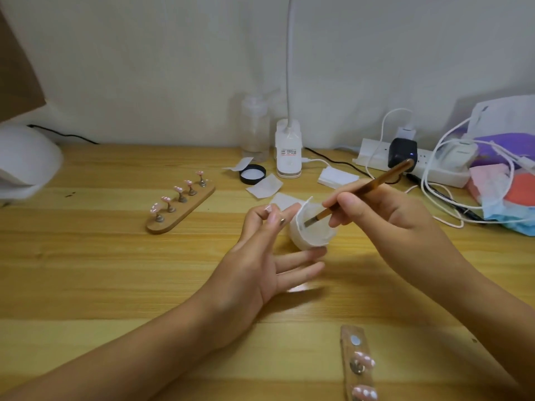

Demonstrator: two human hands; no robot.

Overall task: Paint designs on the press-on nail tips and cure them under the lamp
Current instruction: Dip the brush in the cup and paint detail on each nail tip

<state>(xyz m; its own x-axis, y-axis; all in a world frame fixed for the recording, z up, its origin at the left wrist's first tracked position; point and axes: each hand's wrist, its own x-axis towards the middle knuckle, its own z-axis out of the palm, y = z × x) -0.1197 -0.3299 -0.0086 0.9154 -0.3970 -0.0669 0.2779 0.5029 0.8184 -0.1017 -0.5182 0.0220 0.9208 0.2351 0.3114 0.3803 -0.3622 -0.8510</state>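
Observation:
My left hand (260, 256) pinches a white wipe (311, 227) curled into a cup shape, thumb and forefinger at its left side, the other fingers stretched under it. My right hand (385, 215) grips a brown nail brush (364, 186) whose metal tip pokes into the wipe. A wooden holder (182, 209) with several pink nail tips on stands lies at left centre. A second holder (359, 369) with pink dotted tips lies at the bottom edge. The white curing lamp (26, 160) sits at far left.
A clear bottle (254, 128), its black cap (252, 174), loose wipes (265, 185) and a white clip lamp (288, 151) stand at the back. A power strip (376, 157), white cables and a pile of coloured items (503, 180) crowd the right.

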